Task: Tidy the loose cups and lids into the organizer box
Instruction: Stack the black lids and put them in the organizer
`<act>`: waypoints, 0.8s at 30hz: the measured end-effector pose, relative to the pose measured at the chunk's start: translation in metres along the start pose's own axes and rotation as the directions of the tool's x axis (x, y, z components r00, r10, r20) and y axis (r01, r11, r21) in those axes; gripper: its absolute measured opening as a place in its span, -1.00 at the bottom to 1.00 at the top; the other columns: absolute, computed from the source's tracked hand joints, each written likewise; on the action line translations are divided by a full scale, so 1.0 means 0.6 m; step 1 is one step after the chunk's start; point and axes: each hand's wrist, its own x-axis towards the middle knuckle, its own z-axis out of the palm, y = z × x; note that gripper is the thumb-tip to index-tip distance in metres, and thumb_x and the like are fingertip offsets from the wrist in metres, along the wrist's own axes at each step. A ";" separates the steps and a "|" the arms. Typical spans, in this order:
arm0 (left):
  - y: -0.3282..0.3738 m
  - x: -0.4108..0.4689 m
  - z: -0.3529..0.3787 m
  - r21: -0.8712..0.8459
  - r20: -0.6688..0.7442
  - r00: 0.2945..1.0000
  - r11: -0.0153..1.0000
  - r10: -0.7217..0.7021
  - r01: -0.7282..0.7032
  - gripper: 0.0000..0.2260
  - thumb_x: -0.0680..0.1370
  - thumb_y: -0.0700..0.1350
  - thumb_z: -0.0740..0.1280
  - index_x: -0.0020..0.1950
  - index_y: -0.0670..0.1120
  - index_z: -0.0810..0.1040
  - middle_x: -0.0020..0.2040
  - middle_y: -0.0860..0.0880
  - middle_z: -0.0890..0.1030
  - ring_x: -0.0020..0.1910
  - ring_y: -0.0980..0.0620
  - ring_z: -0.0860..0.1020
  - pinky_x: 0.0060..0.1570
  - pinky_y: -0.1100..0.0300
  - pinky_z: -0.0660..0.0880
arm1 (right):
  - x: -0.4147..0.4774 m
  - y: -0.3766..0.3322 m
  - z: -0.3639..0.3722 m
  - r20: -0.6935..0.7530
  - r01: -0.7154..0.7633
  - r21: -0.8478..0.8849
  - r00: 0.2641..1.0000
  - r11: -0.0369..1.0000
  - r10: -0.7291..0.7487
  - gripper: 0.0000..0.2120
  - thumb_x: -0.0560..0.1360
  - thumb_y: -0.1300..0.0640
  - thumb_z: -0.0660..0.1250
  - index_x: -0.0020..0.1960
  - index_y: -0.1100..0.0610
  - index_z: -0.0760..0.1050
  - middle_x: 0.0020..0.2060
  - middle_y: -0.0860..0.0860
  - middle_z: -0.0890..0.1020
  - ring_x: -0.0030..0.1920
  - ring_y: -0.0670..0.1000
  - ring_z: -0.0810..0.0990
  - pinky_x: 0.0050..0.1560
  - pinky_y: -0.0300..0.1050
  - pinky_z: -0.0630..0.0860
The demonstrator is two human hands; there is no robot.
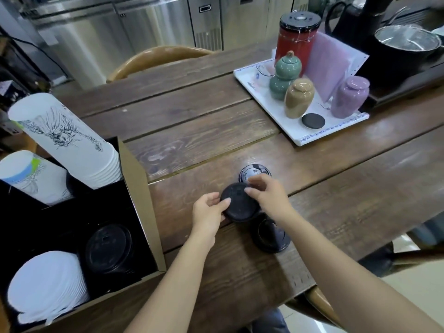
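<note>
Fingers (224, 202) of the left hand (207, 213) and the right hand (269, 197) pinch opposite rims of one round black plastic lid (239, 205), held just above the plank counter (192, 131). Two more lids (270, 235) lie beside it; the cardboard organizer box (134, 188) stands at the counter's left edge.

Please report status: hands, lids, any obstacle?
Left hand and right hand both grip one black lid. Two loose lids remain on table. Path to organizer box clear.

No text, label or number is legible anywhere.
</note>
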 end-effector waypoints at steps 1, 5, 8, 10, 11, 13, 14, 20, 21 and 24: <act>0.010 -0.001 0.003 -0.003 0.017 1.000 1.000 0.007 -0.007 -0.71 0.48 -0.22 0.40 0.19 -0.16 0.52 0.05 -0.05 0.56 -0.01 0.01 0.53 -0.08 0.15 0.52 | 0.001 -0.002 -0.013 -0.018 -0.008 0.040 1.000 0.999 0.008 -0.74 0.43 0.28 0.39 0.11 0.17 0.52 0.02 0.12 0.62 0.12 0.09 0.58 0.24 -0.01 0.47; 0.037 -0.006 0.027 0.028 0.129 0.992 0.999 0.015 -0.019 -0.79 0.48 -0.19 0.41 0.09 -0.14 0.54 -0.06 -0.02 0.57 -0.11 0.01 0.54 -0.04 0.04 0.55 | -0.007 0.000 -0.064 -0.066 -0.027 0.110 0.997 0.994 0.034 -0.81 0.41 0.24 0.43 0.01 0.11 0.52 -0.03 0.14 0.63 0.01 0.09 0.59 0.03 -0.04 0.51; 0.032 -0.012 0.045 0.060 0.208 0.978 0.998 -0.007 -0.005 -0.80 0.48 -0.22 0.40 0.09 -0.16 0.54 -0.12 -0.02 0.58 -0.19 0.05 0.55 -0.12 0.12 0.55 | -0.028 0.011 -0.084 -0.090 -0.028 0.116 0.995 0.993 0.039 -0.84 0.42 0.28 0.40 -0.02 0.16 0.51 -0.09 0.17 0.61 -0.10 0.05 0.56 -0.13 -0.23 0.49; 0.018 -0.017 0.052 0.107 0.231 0.972 0.994 -0.034 0.009 -0.81 0.49 -0.23 0.38 0.10 -0.17 0.54 -0.14 0.02 0.56 -0.21 0.10 0.52 -0.13 0.16 0.54 | -0.046 0.025 -0.089 -0.095 -0.045 0.029 0.994 0.999 0.048 -0.79 0.42 0.25 0.41 0.04 0.21 0.52 -0.09 0.15 0.60 -0.10 0.03 0.55 -0.16 -0.24 0.47; 0.009 -0.019 0.056 0.129 0.239 0.970 0.992 -0.039 0.008 -0.82 0.50 -0.23 0.38 0.10 -0.17 0.54 -0.16 0.03 0.55 -0.21 0.12 0.50 -0.15 0.18 0.53 | -0.053 0.034 -0.091 -0.087 -0.062 -0.044 0.995 0.997 0.058 -0.76 0.42 0.21 0.42 0.07 0.23 0.53 -0.06 0.14 0.61 -0.09 0.04 0.56 -0.14 -0.19 0.46; -0.009 -0.022 0.061 0.165 0.243 0.970 0.986 -0.027 -0.014 -0.81 0.51 -0.24 0.37 0.11 -0.20 0.55 -0.16 0.02 0.55 -0.20 0.11 0.50 -0.20 0.21 0.50 | -0.065 0.053 -0.094 -0.055 -0.093 -0.165 0.995 0.982 0.085 -0.72 0.42 0.15 0.42 0.10 0.23 0.54 -0.03 0.13 0.64 -0.10 0.05 0.57 -0.12 -0.14 0.44; -0.017 -0.022 0.064 0.189 0.238 0.971 0.981 -0.016 -0.030 -0.80 0.51 -0.23 0.36 0.12 -0.21 0.56 -0.14 0.00 0.57 -0.17 0.07 0.51 -0.21 0.22 0.49 | -0.069 0.060 -0.095 -0.046 -0.113 -0.193 0.993 0.975 0.106 -0.70 0.43 0.13 0.42 0.11 0.23 0.54 -0.02 0.13 0.64 -0.11 0.05 0.57 -0.13 -0.14 0.43; -0.053 -0.027 0.075 0.297 0.198 0.980 0.952 0.013 -0.073 -0.83 0.48 -0.23 0.38 0.07 -0.14 0.58 0.01 -0.11 0.63 0.02 -0.04 0.57 0.14 0.02 0.53 | -0.088 0.072 -0.091 -0.046 -0.131 -0.325 0.991 0.937 0.123 -0.67 0.45 0.09 0.39 0.11 0.29 0.51 0.02 0.19 0.62 0.01 0.14 0.57 -0.05 -0.08 0.44; -0.055 -0.027 0.075 0.309 0.204 0.979 0.948 0.011 -0.075 -0.82 0.48 -0.23 0.38 0.07 -0.14 0.57 0.02 -0.11 0.62 0.01 -0.03 0.56 0.18 0.00 0.51 | -0.089 0.072 -0.089 -0.046 -0.132 -0.346 0.991 0.929 0.124 -0.68 0.46 0.09 0.38 0.09 0.31 0.52 0.01 0.22 0.63 0.01 0.16 0.57 -0.04 -0.04 0.45; -0.058 -0.028 0.077 0.346 0.253 0.967 0.936 -0.027 -0.064 -0.80 0.48 -0.22 0.39 0.09 -0.11 0.53 0.02 -0.07 0.59 0.01 -0.01 0.54 0.18 0.01 0.51 | -0.092 0.077 -0.089 -0.013 -0.157 -0.395 0.986 0.905 0.166 -0.67 0.48 0.05 0.34 -0.27 0.31 0.49 -0.35 0.24 0.54 -0.32 0.11 0.48 -0.31 -0.06 0.37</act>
